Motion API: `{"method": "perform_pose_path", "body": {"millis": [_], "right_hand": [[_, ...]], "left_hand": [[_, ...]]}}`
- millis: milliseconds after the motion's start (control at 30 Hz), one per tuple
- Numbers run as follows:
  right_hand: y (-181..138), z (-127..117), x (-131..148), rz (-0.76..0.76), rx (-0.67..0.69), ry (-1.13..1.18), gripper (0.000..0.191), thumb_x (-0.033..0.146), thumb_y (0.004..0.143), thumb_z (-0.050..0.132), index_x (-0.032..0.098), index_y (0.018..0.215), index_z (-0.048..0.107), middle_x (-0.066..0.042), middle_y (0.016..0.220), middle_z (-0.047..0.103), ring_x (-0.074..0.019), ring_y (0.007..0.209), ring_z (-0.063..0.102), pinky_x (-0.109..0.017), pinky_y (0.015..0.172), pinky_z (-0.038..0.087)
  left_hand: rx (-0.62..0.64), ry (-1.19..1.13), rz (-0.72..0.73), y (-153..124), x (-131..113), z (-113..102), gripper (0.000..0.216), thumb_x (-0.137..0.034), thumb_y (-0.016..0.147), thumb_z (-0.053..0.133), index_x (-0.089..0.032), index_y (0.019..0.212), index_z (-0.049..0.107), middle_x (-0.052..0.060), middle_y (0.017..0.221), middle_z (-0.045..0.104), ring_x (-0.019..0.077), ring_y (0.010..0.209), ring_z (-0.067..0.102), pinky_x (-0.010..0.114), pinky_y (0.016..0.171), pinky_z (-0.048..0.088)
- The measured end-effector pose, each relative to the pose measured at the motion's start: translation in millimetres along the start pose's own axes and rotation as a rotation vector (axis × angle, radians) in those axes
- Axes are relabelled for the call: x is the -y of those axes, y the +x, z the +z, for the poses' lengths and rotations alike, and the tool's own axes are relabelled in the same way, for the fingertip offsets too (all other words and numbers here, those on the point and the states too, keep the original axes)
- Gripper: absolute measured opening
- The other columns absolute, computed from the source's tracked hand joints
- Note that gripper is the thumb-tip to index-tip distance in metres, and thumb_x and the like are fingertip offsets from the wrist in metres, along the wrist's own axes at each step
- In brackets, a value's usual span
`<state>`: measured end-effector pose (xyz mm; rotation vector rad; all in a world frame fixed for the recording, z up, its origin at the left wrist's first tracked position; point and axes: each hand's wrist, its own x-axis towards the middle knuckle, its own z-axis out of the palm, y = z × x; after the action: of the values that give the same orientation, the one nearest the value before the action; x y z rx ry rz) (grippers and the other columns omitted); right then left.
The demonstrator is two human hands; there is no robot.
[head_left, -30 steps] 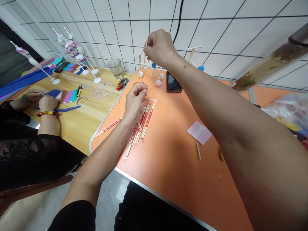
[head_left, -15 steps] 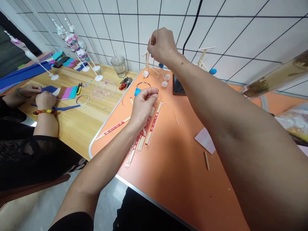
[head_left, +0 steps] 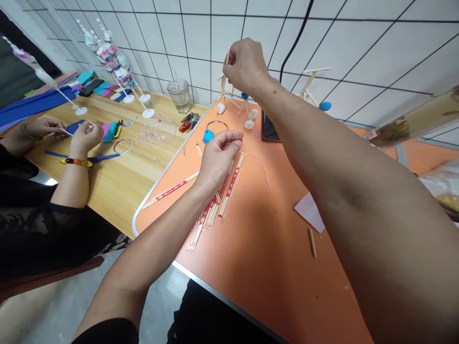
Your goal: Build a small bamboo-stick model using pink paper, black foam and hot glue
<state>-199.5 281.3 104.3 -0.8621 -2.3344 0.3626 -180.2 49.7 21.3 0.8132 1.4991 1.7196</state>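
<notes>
My right hand is raised near the tiled wall, its fingers pinching a thin wooden stick. The stick stands at a small frame of sticks with white lumps at its feet and a blue lump on it. Whether the stick is joined to the frame is unclear. Lower down, my left hand hovers with thumb and fingers closed together; what they hold, if anything, cannot be made out. Beneath it lie several red-and-clear wrapped chopstick packets. A thin white string trails beside them.
Blue clay and a ring lie behind my left hand. A dark phone-like device is under my right arm. At right are a paper piece and short stick. A co-worker's hands work on the wooden table, near a glass.
The view has shifted slightly. My two hands keep nearly the same pose. The co-worker's hands have lifted and moved apart, with a thin pale strip between them.
</notes>
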Motion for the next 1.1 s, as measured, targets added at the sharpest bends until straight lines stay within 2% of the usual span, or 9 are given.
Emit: {"method": "perform_pose_path", "body": {"millis": [133,367,467,567,867,1100], "right_hand": [[1.1,1.8,-1.3,0.003,0.0,0.01,0.022,-0.003,0.095,0.066,0.012,0.09,0.081,-0.012,0.104,0.09,-0.0165,0.09,0.079,-0.028,0.086,0.059],[2.4,2.4,-3.7,-0.021,-0.013,0.039,0.022,-0.004,0.094,0.065,0.008,0.092,0.083,-0.015,0.11,0.09,-0.0186,0.093,0.081,-0.03,0.087,0.06],[2.3,0.9,-2.1,-0.026,-0.009,0.028,0.023,-0.003,0.093,0.065,0.005,0.097,0.087,-0.019,0.113,0.09,-0.0204,0.095,0.082,-0.031,0.087,0.06],[2.8,1.0,-0.2,-0.008,0.0,0.005,0.023,0.0,0.095,0.067,0.004,0.104,0.088,-0.018,0.112,0.09,-0.0207,0.098,0.082,-0.03,0.085,0.061],[8.3,7.1,-4.3,-0.009,-0.027,0.027,0.02,0.0,0.094,0.068,0.006,0.098,0.087,-0.018,0.11,0.09,-0.0188,0.094,0.08,-0.03,0.084,0.062],[4.6,5.3,-1.5,-0.02,-0.003,0.053,0.023,-0.002,0.093,0.066,0.002,0.101,0.087,-0.022,0.107,0.089,-0.0231,0.094,0.084,-0.033,0.085,0.064]], "left_hand": [[0.008,-0.009,-0.003,-0.2,0.1,0.4,0.012,-0.016,0.097,0.075,-0.023,0.105,0.08,0.006,0.117,0.083,0.019,0.106,0.078,0.034,0.1,0.062],[0.019,-0.007,-0.02,-1.0,-1.7,0.6,0.011,-0.015,0.098,0.076,-0.023,0.104,0.08,0.007,0.117,0.083,0.0206,0.108,0.079,0.037,0.103,0.062],[0.025,-0.009,-0.024,-1.5,-1.9,0.9,0.011,-0.015,0.098,0.073,-0.022,0.104,0.079,0.006,0.115,0.083,0.0199,0.108,0.078,0.036,0.101,0.062],[0.024,-0.001,-0.028,-0.9,-1.4,1.1,0.012,-0.015,0.098,0.073,-0.022,0.104,0.079,0.005,0.113,0.082,0.0193,0.105,0.077,0.034,0.098,0.062],[0.033,-0.004,-0.043,0.1,-1.1,2.2,0.011,-0.013,0.097,0.076,-0.022,0.102,0.079,0.005,0.113,0.083,0.0191,0.104,0.077,0.034,0.1,0.061],[0.038,0.016,-0.032,-0.1,1.2,2.1,0.011,-0.014,0.096,0.076,-0.022,0.102,0.08,0.005,0.11,0.082,0.0193,0.098,0.076,0.035,0.094,0.061]]}}
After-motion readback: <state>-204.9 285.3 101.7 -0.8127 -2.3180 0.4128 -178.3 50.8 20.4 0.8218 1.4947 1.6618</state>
